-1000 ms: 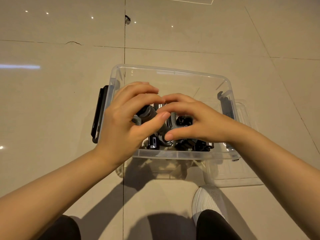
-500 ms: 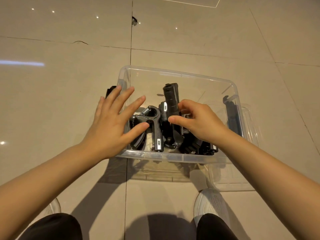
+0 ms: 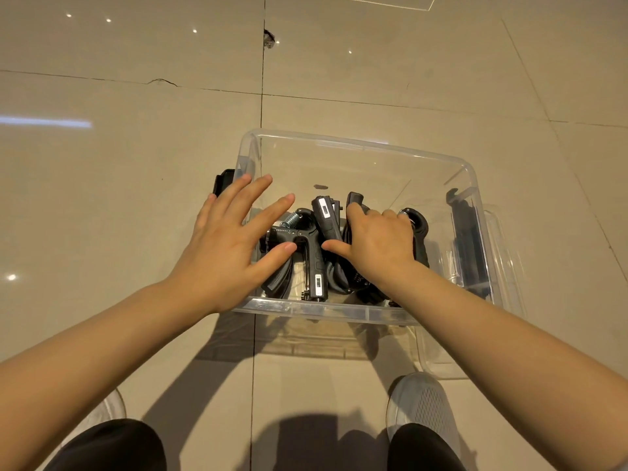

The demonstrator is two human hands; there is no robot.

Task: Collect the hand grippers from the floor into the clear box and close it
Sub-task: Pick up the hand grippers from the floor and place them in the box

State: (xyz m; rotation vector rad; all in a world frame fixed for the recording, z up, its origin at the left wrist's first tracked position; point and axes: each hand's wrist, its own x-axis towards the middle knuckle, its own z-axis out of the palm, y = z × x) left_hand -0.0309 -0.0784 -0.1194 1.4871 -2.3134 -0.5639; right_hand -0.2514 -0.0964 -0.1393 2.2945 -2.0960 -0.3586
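The clear box (image 3: 360, 144) stands open on the tiled floor in front of me. Several black hand grippers (image 3: 314, 263) lie piled in its near half. My left hand (image 3: 231, 243) hovers over the box's left side, fingers straight and spread, the thumb tip close to one hand gripper. My right hand (image 3: 377, 243) rests on the pile in the middle, its fingers curled down over a black hand gripper (image 3: 419, 226) and its thumb stretched out to the left. The clear lid (image 3: 441, 365) lies on the floor under and to the right of the box.
Black latches hang on the box's left end (image 3: 222, 181) and right end (image 3: 465, 232). My grey shoes (image 3: 421, 402) and dark trouser legs sit just behind the box. Beige floor tiles surround it, with a small dark mark (image 3: 268, 37) far ahead.
The upright hand gripper in my right hand has been laid down into the pile, and that hand has sunk onto it. My left hand let go a second ago and stays spread.
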